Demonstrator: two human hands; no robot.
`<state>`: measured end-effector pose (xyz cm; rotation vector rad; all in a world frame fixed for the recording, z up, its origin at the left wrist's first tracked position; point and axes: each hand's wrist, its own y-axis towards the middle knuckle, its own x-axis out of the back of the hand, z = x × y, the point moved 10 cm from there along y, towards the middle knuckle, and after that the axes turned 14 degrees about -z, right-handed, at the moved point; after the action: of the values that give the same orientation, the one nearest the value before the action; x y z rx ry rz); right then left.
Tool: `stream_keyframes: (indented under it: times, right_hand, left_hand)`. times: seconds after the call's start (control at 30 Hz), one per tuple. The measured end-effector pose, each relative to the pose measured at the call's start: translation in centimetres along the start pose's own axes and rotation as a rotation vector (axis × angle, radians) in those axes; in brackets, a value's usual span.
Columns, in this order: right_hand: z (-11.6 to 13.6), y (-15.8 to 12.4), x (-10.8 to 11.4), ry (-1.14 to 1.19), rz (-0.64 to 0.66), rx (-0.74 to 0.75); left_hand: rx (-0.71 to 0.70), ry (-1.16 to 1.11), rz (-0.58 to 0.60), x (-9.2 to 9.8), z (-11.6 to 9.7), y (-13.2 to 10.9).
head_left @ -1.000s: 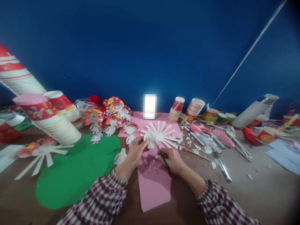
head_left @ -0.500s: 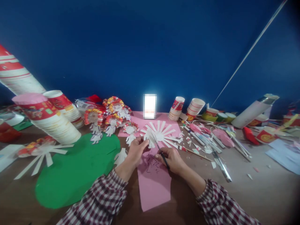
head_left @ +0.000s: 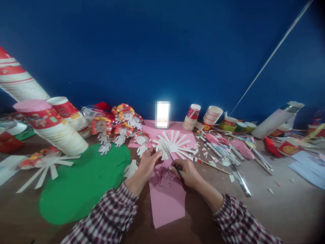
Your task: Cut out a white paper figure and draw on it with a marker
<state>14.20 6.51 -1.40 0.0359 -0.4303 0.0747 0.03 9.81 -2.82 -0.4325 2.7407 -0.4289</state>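
Observation:
Between thumb and fingers, my left hand point(head_left: 148, 162) pinches a small white paper cutout point(head_left: 162, 150) above the pink paper. My right hand point(head_left: 187, 173) grips a pair of scissors point(head_left: 177, 169) by its dark handles, and the blades reach up to the cutout's right side. Under both hands lies a pink sheet point(head_left: 169, 206) with dark scribbled lines. A flower-like white paper cup cut into strips point(head_left: 175, 146) is spread out just beyond the cutout. Another white figure cutout point(head_left: 131, 168) rests by my left wrist.
Green paper point(head_left: 83, 186) covers the table at left, near leaning stacks of paper cups point(head_left: 58, 128). Decorated paper figures point(head_left: 123, 130) stand behind it. Markers point(head_left: 215, 150), paper scraps and a silver pen point(head_left: 241, 179) lie at right. A bright, pixelated rectangle point(head_left: 162, 115) stands at the back.
Almost nothing differs. The view has shifted very slightly, while both hands, the scissors and the cutout keep nearly the same positions.

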Motion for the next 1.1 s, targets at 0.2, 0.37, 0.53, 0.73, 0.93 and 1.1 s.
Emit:
stream_keyframes:
  times: [0.2, 0.37, 0.53, 0.73, 0.93, 1.1]
  right_hand:
    - [-0.36, 0.13, -0.14, 0.012, 0.013, 0.014]
    - [-0.6, 0.16, -0.31, -0.015, 0.041, 0.027]
    - [-0.01, 0.11, -0.17, -0.017, 0.039, 0.053]
    - [0.0, 0.04, -0.15, -0.027, 0.04, 0.014]
    - [-0.44, 0.12, -0.23, -0.006, 0.033, 0.009]
    - [-0.43, 0.16, -0.24, 0.001, 0.018, 0.017]
  left_hand:
    - [-0.026, 0.02, 0.002, 0.03, -0.19, 0.18]
    - [-0.054, 0.086, 0.026, -0.12, -0.3, 0.21]
    - [-0.043, 0.111, 0.014, -0.06, -0.22, 0.1]
    - [-0.052, 0.123, 0.024, -0.07, -0.09, 0.3]
    - [-0.054, 0.127, 0.031, -0.09, 0.14, 0.41]
    - [-0.054, 0.09, 0.054, -0.29, 0.39, 0.26]
